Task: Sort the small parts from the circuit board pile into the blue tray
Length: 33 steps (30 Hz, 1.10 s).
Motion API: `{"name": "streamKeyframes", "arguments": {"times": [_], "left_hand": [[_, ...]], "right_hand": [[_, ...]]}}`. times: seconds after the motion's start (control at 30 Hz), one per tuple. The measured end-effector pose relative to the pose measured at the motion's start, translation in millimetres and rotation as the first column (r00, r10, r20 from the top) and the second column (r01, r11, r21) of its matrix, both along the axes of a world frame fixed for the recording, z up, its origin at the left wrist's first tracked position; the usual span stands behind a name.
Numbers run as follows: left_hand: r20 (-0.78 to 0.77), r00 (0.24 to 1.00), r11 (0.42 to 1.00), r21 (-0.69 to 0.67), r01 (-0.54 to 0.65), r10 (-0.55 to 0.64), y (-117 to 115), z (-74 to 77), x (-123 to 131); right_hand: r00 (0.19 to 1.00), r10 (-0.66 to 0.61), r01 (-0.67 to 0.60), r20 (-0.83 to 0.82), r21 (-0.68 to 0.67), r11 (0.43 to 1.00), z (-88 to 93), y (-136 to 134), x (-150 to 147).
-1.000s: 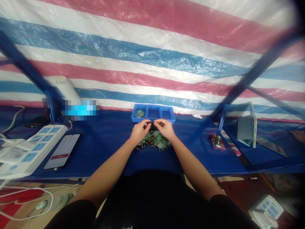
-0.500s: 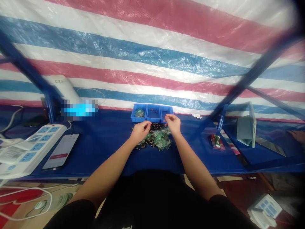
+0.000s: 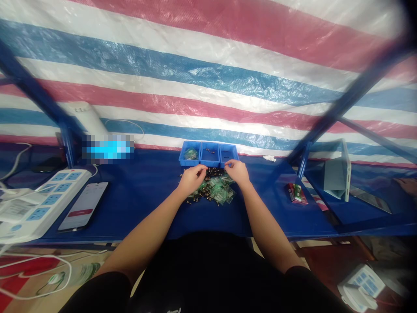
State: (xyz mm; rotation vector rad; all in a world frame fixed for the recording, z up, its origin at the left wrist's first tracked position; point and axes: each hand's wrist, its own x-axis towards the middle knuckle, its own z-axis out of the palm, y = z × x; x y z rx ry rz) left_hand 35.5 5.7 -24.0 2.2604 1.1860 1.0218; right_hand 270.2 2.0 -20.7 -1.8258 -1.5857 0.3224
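Note:
My left hand [image 3: 192,179] is over the left side of a mixed pile, its thumb and forefinger pinched together; whatever they may hold is too small to name. My right hand [image 3: 238,172] sits at the pile's right edge, fingertips pressed together just in front of the right blue bin [image 3: 229,164]; any held item is hidden. Between the hands lie small clear-green packets [image 3: 219,189] and dark and brass-coloured screw-like pieces [image 3: 204,191]. Green packets lie in the left blue bin [image 3: 189,164]. The middle blue bin [image 3: 210,164] has a few small pieces, the right one some dark bits.
To the left are a phone [image 3: 84,206], a white power strip [image 3: 45,204] and a white cylinder [image 3: 87,119]. Rightward are a small red box [image 3: 297,194] and a tablet in a case [image 3: 339,176]. Blue frame posts [image 3: 302,161] stand at both sides before a striped sheet [image 3: 208,82].
My right hand has drawn back from over the right bin to its near edge, so the dark bits inside now show. My left hand has hardly moved.

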Motion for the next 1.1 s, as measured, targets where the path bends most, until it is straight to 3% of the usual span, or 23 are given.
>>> {"name": "streamKeyframes", "arguments": {"times": [0.33, 0.6, 0.73, 0.83, 0.9, 1.0, 1.1], "left_hand": [[-0.015, 1.0, 1.0, 0.012, -0.01, 0.011, -0.1, -0.5, 0.1], [-0.02, 1.0, 1.0, 0.029, 0.0, 0.001, 0.2, 0.3, 0.2], [-0.005, 1.0, 1.0, 0.025, -0.012, 0.012, 1.1, -0.7, -0.3], [-0.004, 1.0, 1.0, 0.024, -0.013, 0.013, 1.6, -1.2, -0.6], [-0.003, 1.0, 1.0, 0.027, -0.011, 0.011, 1.8, -1.2, -0.7], [-0.008, 1.0, 0.999, 0.034, -0.018, 0.018, 2.0, -1.0, -0.7], [-0.015, 1.0, 0.999, 0.038, -0.026, 0.026, 2.2, -0.8, -0.5]], "right_hand": [[0.977, -0.028, 0.057, 0.211, -0.13, 0.99, -13.6, 0.4, 2.3], [0.985, 0.059, -0.043, 0.165, -0.1, 0.994, -14.0, 2.9, 1.3], [0.992, 0.125, -0.125, 0.026, 0.033, 0.992, -1.9, 1.2, -0.2], [0.996, 0.01, 0.014, -0.089, 0.266, 0.964, 4.9, 0.5, 1.0], [0.981, -0.101, 0.155, -0.168, 0.346, 0.925, 5.5, 1.5, 2.8], [0.946, -0.182, 0.264, -0.269, 0.312, 0.913, 2.2, 4.6, 5.0], [0.935, -0.176, 0.261, -0.309, 0.263, 0.929, -1.1, 6.7, 4.5]]}}
